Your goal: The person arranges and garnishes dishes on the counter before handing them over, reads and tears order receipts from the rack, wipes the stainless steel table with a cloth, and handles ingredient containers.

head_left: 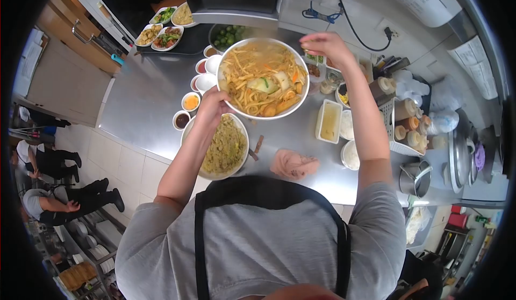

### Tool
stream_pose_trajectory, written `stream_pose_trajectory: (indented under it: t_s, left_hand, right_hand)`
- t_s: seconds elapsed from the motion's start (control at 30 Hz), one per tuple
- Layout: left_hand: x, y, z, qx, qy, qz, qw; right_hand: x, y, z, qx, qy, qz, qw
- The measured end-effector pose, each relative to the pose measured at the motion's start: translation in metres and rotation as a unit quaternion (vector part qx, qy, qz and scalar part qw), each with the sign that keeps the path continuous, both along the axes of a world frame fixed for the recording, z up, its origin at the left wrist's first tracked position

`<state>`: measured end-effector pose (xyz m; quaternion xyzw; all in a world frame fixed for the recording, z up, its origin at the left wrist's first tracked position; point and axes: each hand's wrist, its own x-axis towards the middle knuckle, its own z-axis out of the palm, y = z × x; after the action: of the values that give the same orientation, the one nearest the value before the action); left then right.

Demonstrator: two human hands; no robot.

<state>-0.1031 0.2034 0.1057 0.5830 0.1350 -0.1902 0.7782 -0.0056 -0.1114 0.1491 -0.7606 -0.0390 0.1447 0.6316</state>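
Note:
My left hand (pixel 214 105) grips the near-left rim of a large white bowl (pixel 263 79) filled with noodles, vegetables and broth. The bowl is over the steel counter, with its rim close to a bowl of fried rice (pixel 226 144). My right hand (pixel 322 44) is raised just past the noodle bowl's upper right edge, above small containers of toppings. Its fingers are bent together in a pinch; what they hold, if anything, is too small to name. Small sauce cups (pixel 191 101) stand left of the noodle bowl.
A pink cloth (pixel 294 164) lies on the counter (pixel 140 101) near a tub of yellowish liquid (pixel 328 121). Squeeze bottles fill a white basket (pixel 400 138) at right. Filled dishes sit on a black tray (pixel 188 42) at the back left. Other people (pixel 48 200) stand far left.

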Motion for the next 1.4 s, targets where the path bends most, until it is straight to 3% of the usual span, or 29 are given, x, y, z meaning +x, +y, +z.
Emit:
stream_pose_trajectory:
  t_s: [0.1, 0.17, 0.37, 0.43, 0.57, 0.7, 0.8, 0.87, 0.9, 0.97, 1.03, 1.1, 1.23, 1.4]
  left_hand:
    - [-0.003, 0.0, -0.005, -0.007, 0.008, -0.025, 1.0]
    - [-0.011, -0.002, -0.003, -0.019, 0.01, -0.038, 0.999]
    - [-0.03, -0.004, 0.008, -0.03, 0.019, -0.065, 0.997]
    - [-0.035, -0.003, 0.009, -0.04, 0.01, -0.069, 0.997]
    - [-0.042, 0.004, 0.015, -0.042, 0.006, -0.069, 0.997]
    - [-0.049, 0.008, 0.019, -0.059, -0.004, -0.076, 0.995]
    - [-0.053, 0.015, 0.018, -0.082, -0.018, -0.06, 0.995]
    - [-0.054, 0.021, 0.013, -0.093, -0.018, -0.038, 0.995]
    - [-0.052, 0.026, 0.01, -0.106, -0.01, -0.031, 0.994]
    - [-0.048, 0.04, 0.003, -0.105, -0.006, -0.023, 0.994]
    - [-0.047, 0.058, -0.002, -0.125, 0.0, -0.007, 0.992]
    - [-0.053, 0.083, 0.001, -0.116, -0.018, 0.023, 0.993]
    - [-0.048, 0.147, -0.014, -0.068, -0.019, 0.098, 0.993]
    - [-0.027, 0.224, -0.06, -0.015, -0.061, 0.229, 0.971]
  right_hand:
    - [-0.022, 0.041, 0.041, -0.097, -0.051, 0.058, 0.992]
    - [-0.036, 0.062, 0.061, -0.275, -0.108, 0.145, 0.944]
    - [-0.06, 0.079, 0.085, -0.333, -0.068, 0.122, 0.932]
    - [-0.074, 0.086, 0.092, -0.437, -0.243, 0.101, 0.86]
    - [-0.081, 0.087, 0.092, -0.438, -0.207, 0.201, 0.852]
    - [-0.094, 0.098, 0.102, -0.42, -0.208, 0.13, 0.874]
    - [-0.096, 0.108, 0.096, -0.394, -0.312, 0.216, 0.837]
    - [-0.112, 0.131, 0.116, -0.42, -0.18, 0.136, 0.879]
    - [-0.115, 0.136, 0.114, -0.418, -0.194, 0.142, 0.876]
    - [-0.119, 0.14, 0.102, -0.391, -0.374, 0.149, 0.828]
    - [-0.128, 0.146, 0.108, -0.38, -0.388, 0.144, 0.827]
    - [-0.136, 0.142, 0.112, -0.316, -0.316, 0.108, 0.888]
    - [-0.162, 0.097, 0.104, -0.33, -0.284, 0.031, 0.9]
    - [-0.214, 0.011, 0.052, -0.254, -0.176, -0.145, 0.94]
